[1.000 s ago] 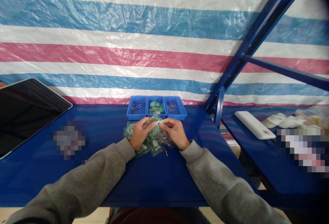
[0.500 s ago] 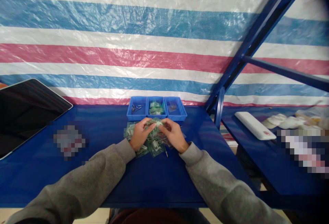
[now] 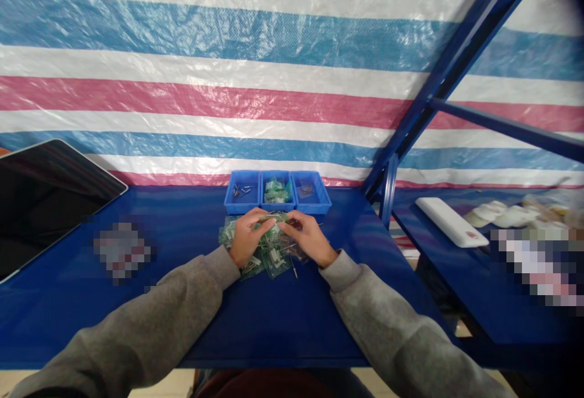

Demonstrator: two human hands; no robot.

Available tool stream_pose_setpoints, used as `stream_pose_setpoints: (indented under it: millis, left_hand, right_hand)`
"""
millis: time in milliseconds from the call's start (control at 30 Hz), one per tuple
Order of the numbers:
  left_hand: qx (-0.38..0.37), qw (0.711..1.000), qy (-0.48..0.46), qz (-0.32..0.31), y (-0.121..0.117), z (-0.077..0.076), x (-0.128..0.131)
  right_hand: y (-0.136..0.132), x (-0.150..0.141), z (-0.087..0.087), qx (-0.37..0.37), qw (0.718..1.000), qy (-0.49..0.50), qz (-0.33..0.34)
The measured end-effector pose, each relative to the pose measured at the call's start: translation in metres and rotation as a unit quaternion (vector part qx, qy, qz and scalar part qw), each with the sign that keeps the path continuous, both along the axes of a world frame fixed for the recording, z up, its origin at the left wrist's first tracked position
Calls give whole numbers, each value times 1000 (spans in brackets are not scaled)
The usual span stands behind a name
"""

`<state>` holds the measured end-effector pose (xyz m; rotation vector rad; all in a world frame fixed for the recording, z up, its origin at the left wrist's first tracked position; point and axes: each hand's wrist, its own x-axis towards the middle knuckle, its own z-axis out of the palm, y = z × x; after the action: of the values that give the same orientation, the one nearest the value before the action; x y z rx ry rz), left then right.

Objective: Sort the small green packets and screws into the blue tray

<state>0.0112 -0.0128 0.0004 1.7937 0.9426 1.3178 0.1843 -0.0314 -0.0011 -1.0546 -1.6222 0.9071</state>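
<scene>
Between my two hands is a small green-tinted plastic bag (image 3: pixel 276 218), pinched at its edges. My left hand (image 3: pixel 247 237) is closed on its left side, thumb tip turned inward. On the other side my right hand (image 3: pixel 309 237) grips it with thumb and fingers. Beneath them lies a pile of similar green bags (image 3: pixel 276 261) with metal and whitish pieces inside, partly hidden by my hands. A thin metal piece (image 3: pixel 295 271) sticks out at the pile's near side.
Just behind the pile stand three joined blue bins: the left bin (image 3: pixel 242 208) holds small metal parts, the middle bin (image 3: pixel 278 207) green bags, the right bin (image 3: pixel 312 208) a few small pieces. A dark screen (image 3: pixel 50 197) lies left. A white oblong device (image 3: pixel 449 221) rests on the right-hand table.
My fingers and thumbs have shifted slightly on the green bag, and its upper part looks flatter between them. The pile and bins stay where they were.
</scene>
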Motion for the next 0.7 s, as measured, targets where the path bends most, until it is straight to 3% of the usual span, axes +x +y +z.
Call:
stream_pose_setpoints:
  millis: [133, 267, 533, 700]
  left_hand:
    - [-46, 998, -39, -1, -2, 1, 2]
    - [-90, 994, -66, 8, -4, 3, 4]
    - [-114, 993, -5, -34, -3, 0, 3]
    - [-108, 993, -19, -42, -2, -4, 2]
  right_hand:
    - [0, 0, 0, 10, 1000, -3, 1]
    - [1, 1, -1, -13, 998, 64, -26]
    - [0, -1, -2, -68, 983, 155, -72]
    - [-2, -1, 0, -74, 984, 154, -40]
